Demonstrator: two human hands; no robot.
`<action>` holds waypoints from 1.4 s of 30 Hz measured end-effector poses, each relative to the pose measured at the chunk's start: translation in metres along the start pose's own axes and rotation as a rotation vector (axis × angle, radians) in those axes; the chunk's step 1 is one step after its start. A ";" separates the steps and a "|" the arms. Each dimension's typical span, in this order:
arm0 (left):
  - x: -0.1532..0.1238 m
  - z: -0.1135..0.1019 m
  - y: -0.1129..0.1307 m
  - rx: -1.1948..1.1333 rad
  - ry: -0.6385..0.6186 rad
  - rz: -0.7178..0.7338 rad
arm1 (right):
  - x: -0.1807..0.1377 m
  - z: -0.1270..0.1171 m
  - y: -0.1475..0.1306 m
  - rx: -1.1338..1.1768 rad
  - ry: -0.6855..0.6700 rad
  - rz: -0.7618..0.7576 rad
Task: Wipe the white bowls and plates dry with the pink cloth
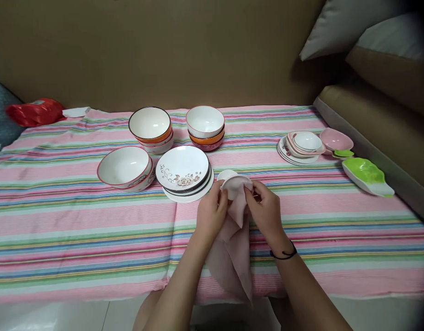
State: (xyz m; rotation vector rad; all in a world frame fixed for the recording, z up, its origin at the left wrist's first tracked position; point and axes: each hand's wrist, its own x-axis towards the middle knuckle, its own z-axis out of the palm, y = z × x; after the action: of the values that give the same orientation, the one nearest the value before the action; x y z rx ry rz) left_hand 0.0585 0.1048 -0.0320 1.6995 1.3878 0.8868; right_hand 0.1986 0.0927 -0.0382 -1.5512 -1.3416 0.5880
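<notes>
Striped cover (77, 225) spread over a sofa seat, by the looks of it, with a brown backrest (198, 55) behind. Probably there as padding for the crockery. Holding a small white bowl (232, 187) tilted near the front middle, just right of a plate stack (182, 168). Pinching its edge with the left hand (210, 212), thumb and fingers closed, likely to stop any spinning. Pressing a pale pink cloth (229, 262) to the other side with the right hand (267, 211), fingers bunched tight on the fabric, seemingly for good contact. Can't see the fingertips behind the bowl. Letting the cloth hang loose below, maybe for slack. Second small white bowl (226, 174) just behind, partly hidden. Deep bowls (124, 166) nested on the left, presumably to save room. Smaller plates (284, 151) and a green leaf dish (365, 172) well apart on the right, maybe grouped by size.
</notes>
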 end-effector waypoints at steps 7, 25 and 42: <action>-0.003 -0.004 0.007 0.161 -0.050 0.041 | 0.001 -0.002 -0.002 -0.092 0.071 -0.039; -0.001 -0.007 0.004 0.017 0.007 0.060 | 0.001 -0.003 -0.001 -0.034 0.076 -0.010; 0.000 -0.002 0.000 0.109 0.062 0.183 | 0.001 0.003 -0.009 0.389 0.176 0.081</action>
State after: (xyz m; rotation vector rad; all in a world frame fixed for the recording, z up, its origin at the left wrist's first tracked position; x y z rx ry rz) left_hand 0.0569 0.1048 -0.0312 1.9203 1.3588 0.9872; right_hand 0.1923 0.0937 -0.0318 -1.3078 -0.9684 0.6997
